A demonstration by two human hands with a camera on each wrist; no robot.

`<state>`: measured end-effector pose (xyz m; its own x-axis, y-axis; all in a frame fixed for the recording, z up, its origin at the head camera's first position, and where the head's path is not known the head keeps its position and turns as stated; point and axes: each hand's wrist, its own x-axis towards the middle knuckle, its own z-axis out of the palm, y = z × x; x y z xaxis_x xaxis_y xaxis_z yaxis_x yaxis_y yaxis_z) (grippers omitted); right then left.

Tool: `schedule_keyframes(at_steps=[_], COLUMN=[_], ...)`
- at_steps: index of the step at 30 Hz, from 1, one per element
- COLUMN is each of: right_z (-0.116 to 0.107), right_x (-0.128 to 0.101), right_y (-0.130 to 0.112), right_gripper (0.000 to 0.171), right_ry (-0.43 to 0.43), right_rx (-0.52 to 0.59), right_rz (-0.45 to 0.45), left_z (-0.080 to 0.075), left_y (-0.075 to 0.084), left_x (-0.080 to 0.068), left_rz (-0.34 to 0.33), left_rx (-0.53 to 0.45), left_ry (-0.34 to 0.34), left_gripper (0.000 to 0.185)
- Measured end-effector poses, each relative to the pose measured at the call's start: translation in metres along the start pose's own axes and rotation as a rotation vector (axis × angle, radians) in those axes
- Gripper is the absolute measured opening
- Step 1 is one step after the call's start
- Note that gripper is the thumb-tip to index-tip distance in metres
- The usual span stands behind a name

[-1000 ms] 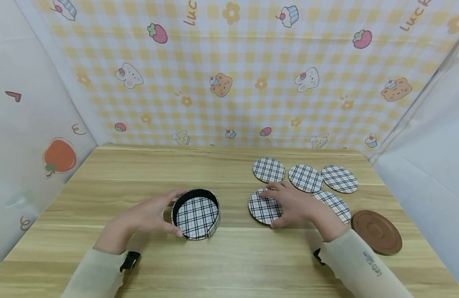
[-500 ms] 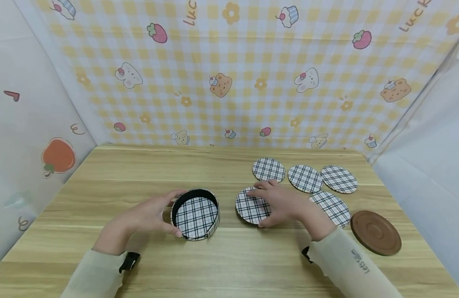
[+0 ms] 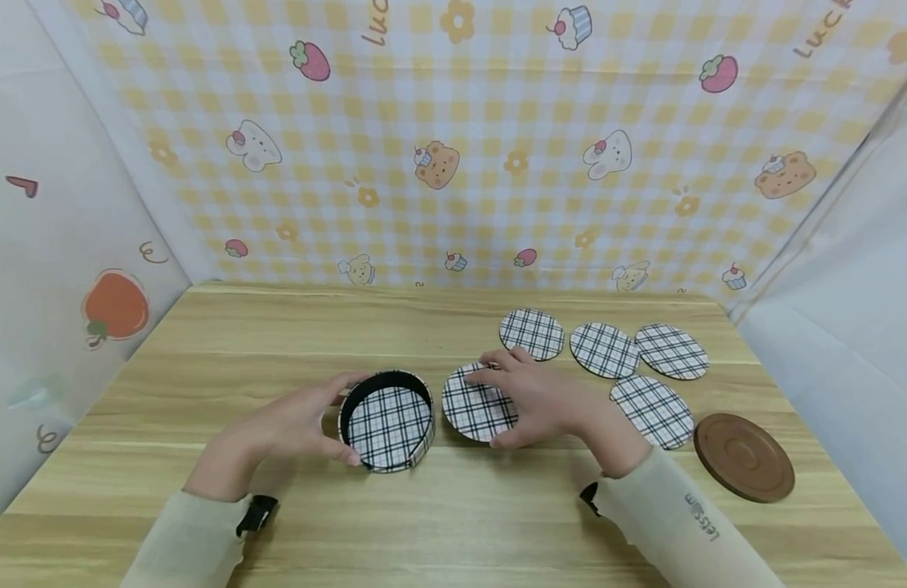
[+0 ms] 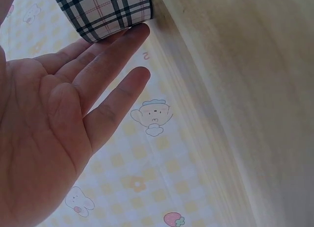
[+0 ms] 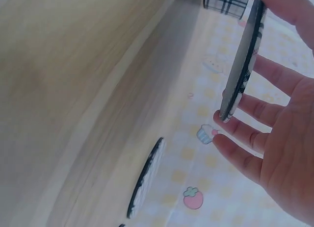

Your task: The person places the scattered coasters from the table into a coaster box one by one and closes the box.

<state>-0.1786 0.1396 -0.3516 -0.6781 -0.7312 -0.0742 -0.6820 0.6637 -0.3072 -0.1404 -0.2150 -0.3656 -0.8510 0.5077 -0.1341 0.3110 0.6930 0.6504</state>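
Observation:
A round plaid coaster holder (image 3: 425, 451) with a dark inner wall stands on the table; plaid shows on its floor, whether base or a coaster I cannot tell. My left hand (image 3: 295, 426) holds its left side, thumb in front and fingers behind; the left wrist view shows fingers against the plaid wall (image 4: 113, 13). To the holder's right, my right hand (image 3: 549, 400) grips a round plaid coaster (image 3: 470, 406) by its edge. In the right wrist view this coaster (image 5: 243, 60) is raised off the table, its pale underside visible.
Several plaid coasters lie flat at the back right, among them one behind my right hand (image 3: 531, 333) and one by my right forearm (image 3: 655, 412). A brown round disc (image 3: 744, 457) with ringed grooves lies near the right edge. A checked cloth (image 3: 453, 220) hangs behind the table.
My right hand has moved left with the coaster, from near the other coasters to close beside the holder. The left hand and the holder have stayed in place.

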Motion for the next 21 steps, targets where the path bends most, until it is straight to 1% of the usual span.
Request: schedule_keyframes(at_steps=[6, 12, 16, 21], right_z=[0.000, -0.001, -0.002, -0.002], right_x=[0.008, 0.023, 0.034, 0.044], right_y=[-0.006, -0.018, -0.028, -0.038], right_gripper=[0.081, 0.081, 0.082, 0.083], right_ry=[0.025, 0.034, 0.022, -0.008], right_rx=[-0.004, -0.018, -0.013, 0.029], right_rz=[-0.045, -0.079, -0.087, -0.116], left_z=[-0.001, -0.001, -0.001, -0.001], left_y=[0.002, 0.002, 0.002, 0.002], left_x=[0.000, -0.001, -0.001, 0.000], left_rz=[-0.013, -0.032, -0.039, -0.022], left_rx=[0.026, 0.036, 0.029, 0.022], left_ry=[0.004, 0.004, -0.005, -0.009], left_gripper=[0.111, 0.111, 0.110, 0.109])
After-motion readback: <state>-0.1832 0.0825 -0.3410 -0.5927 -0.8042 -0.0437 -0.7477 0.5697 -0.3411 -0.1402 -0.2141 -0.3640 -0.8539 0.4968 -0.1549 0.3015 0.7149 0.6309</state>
